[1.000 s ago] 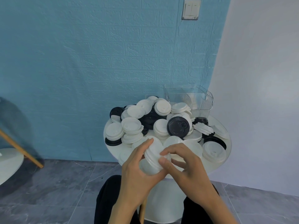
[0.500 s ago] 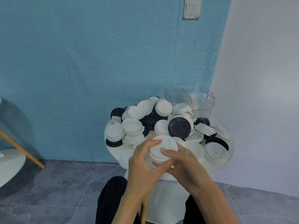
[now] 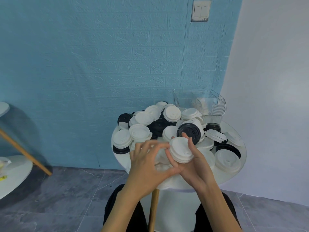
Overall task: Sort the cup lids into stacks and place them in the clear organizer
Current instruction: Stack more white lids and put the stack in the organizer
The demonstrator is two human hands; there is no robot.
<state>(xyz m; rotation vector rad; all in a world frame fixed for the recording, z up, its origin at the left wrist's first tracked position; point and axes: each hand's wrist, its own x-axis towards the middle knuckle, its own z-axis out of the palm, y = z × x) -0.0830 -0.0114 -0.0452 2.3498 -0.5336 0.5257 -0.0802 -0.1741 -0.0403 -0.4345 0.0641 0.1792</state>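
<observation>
While a short stack of white lids (image 3: pixel 182 150) is clasped in the right hand (image 3: pixel 194 162) above the bench (image 3: pixel 240 166), with the left hand (image 3: pixel 147 162) loosely curled beside it grasping nothing discernible, stacking seems underway; transfer to the clear organizer (image 3: pixel 207 104) is called for.

Both forearms are bare, with no sleeves showing, and the legs (image 3: pixel 123 213) wear black trousers.

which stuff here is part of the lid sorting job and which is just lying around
Part of the job:
- stack of white lids held in the right hand
- left hand, beside the stack
- loose white and black lids on the round table
- clear organizer

Just lying about:
- wall switch
- white side table
</observation>
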